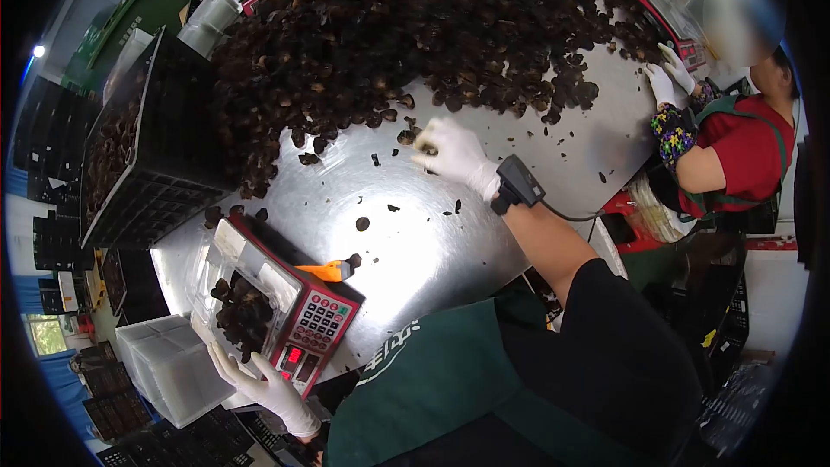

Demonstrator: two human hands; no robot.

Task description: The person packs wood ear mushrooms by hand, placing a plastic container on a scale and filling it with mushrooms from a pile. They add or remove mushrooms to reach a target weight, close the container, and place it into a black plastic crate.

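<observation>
1. I saw a steel table (519,134) filling the middle, with a hard glare of overhead light on its bare top.
2. Far left, black crates (52,147) stood stacked in columns.
3. Up on the left, a small lamp (38,51) burned bright.
4. Low left, a window (47,335) let in daylight, with blue cloth (26,294) hanging beside it.
5. White trays (169,367) sat piled near the table's corner.
</observation>
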